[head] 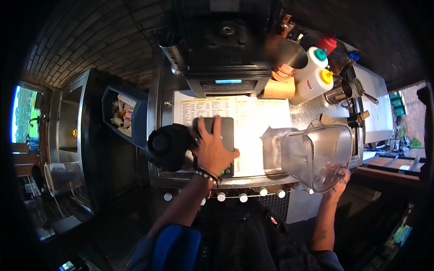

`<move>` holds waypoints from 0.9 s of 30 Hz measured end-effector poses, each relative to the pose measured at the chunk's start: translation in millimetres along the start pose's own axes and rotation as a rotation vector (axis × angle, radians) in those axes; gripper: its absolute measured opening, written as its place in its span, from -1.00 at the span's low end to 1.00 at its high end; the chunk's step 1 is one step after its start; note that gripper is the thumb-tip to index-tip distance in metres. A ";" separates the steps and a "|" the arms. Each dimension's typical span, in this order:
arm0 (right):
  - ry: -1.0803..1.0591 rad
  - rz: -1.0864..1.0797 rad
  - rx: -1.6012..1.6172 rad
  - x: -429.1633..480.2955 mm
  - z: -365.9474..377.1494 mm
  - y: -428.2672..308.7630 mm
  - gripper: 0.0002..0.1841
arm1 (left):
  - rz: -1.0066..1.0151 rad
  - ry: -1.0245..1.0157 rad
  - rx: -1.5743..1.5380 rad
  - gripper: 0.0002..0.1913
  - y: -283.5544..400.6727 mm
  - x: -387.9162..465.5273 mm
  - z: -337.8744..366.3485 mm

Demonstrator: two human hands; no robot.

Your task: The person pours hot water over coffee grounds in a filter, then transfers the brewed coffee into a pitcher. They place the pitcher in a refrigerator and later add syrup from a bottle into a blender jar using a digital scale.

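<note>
My left hand (214, 150) is palm down over a flat black device (226, 127) with a small green light near its front edge. Its fingers are spread and the thumb reaches past the right side; whether it grips the device cannot be told. Just left of that hand, a black rounded object (166, 145) with a raised centre overhangs the counter's left edge. My right hand (339, 178) holds a clear plastic pitcher-like container (313, 152) by its handle side. The container is tilted over the counter's front right. Beneath both lie printed sheets (247, 135) with tables.
A black machine (222, 81) with a lit display stands behind the sheets. Squeeze bottles (313, 86), a metal cup (290, 57) and a jigger-like metal cup (339, 90) crowd the back right. A dark bin (140, 111) with rubbish is at left. White caps (243, 197) line the counter's front.
</note>
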State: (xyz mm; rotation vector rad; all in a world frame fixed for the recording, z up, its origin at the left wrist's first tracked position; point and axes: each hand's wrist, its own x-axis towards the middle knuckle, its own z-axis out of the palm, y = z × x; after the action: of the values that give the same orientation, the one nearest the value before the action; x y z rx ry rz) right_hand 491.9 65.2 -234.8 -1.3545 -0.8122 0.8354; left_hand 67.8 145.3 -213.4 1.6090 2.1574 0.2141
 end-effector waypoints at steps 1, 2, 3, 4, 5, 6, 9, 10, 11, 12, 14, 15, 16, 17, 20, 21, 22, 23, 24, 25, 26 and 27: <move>-0.051 -0.018 0.031 1.3 -3.4 0.7 -0.39 | -0.007 0.043 -0.053 0.27 -1.2 8.4 1.9; -0.122 -0.032 0.053 3.3 -6.8 0.9 -0.38 | -0.022 0.049 -0.036 0.28 -1.1 16.3 4.2; -0.161 -0.068 0.068 3.9 -9.5 1.5 -0.37 | -0.023 0.085 -0.006 0.28 -0.9 27.1 5.7; -0.166 -0.044 0.100 5.4 -12.3 1.3 -0.36 | -0.007 0.126 0.000 0.29 0.7 36.3 7.6; -0.138 -0.041 0.124 4.8 -14.2 1.6 -0.36 | -0.021 0.133 0.009 0.29 2.3 42.4 9.8; -0.108 -0.041 0.146 5.3 -16.2 1.4 -0.37 | -0.032 0.131 0.036 0.26 3.9 44.0 12.3; -0.110 -0.012 0.129 4.3 -20.8 -0.1 -0.36 | 0.025 0.180 0.130 0.15 9.7 38.3 20.7; -0.089 0.029 0.161 4.1 -21.8 -0.9 -0.36 | 0.107 0.227 0.172 0.09 11.9 34.4 23.6; -0.080 0.036 0.170 4.1 -22.4 -1.7 -0.35 | 0.188 0.271 0.217 0.04 14.2 32.8 25.9; -0.093 0.023 0.170 4.1 -23.0 -2.9 -0.36 | 0.331 0.319 0.199 -0.24 16.3 35.8 26.9; -0.144 -0.019 0.165 5.0 -22.6 -5.0 -0.38 | 0.533 0.318 0.302 -0.38 20.0 57.6 25.1; -0.152 -0.019 0.142 5.5 -22.0 -6.2 -0.40 | 0.598 0.255 0.379 -0.43 22.2 72.9 23.2; -0.160 -0.019 0.119 6.2 -20.7 -7.1 -0.42 | 0.580 0.176 0.358 -0.49 22.3 85.7 19.7; -0.136 0.007 0.081 6.2 -20.0 -8.9 -0.43 | 0.585 0.136 0.339 -0.47 22.5 98.2 16.8; -0.133 -0.014 0.130 9.4 -13.2 -9.4 -0.45 | 0.548 -0.036 0.374 -0.45 21.8 114.3 10.5; -0.132 -0.016 0.165 9.9 -10.8 -9.4 -0.45 | 0.548 -0.042 0.430 -0.46 21.4 110.6 11.0; -0.157 -0.039 0.150 10.0 -9.4 -10.6 -0.44 | 0.567 -0.008 0.480 -0.47 21.8 106.2 12.3; -0.173 -0.045 0.128 10.0 -8.1 -11.5 -0.44 | 0.609 0.058 0.529 -0.48 22.3 99.7 14.4; -0.187 -0.053 0.105 9.6 -7.0 -12.7 -0.43 | 0.635 0.091 0.517 -0.55 23.1 93.0 17.2; -0.181 -0.061 0.079 9.5 -6.5 -13.8 -0.44 | 0.631 0.117 0.506 -0.57 24.1 87.0 20.3; -0.174 -0.070 0.052 8.5 -5.6 -14.7 -0.45 | 0.640 0.157 0.499 -0.59 24.7 81.3 23.5; -0.162 -0.089 0.015 8.0 -5.3 -15.5 -0.46 | 0.649 0.196 0.491 -0.61 25.5 77.1 26.6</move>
State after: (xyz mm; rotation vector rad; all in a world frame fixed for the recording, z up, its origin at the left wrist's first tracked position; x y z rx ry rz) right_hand 501.0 69.1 -219.4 -1.2397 -0.9833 0.8871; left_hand 84.0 222.2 -246.9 2.6439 1.8297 0.0303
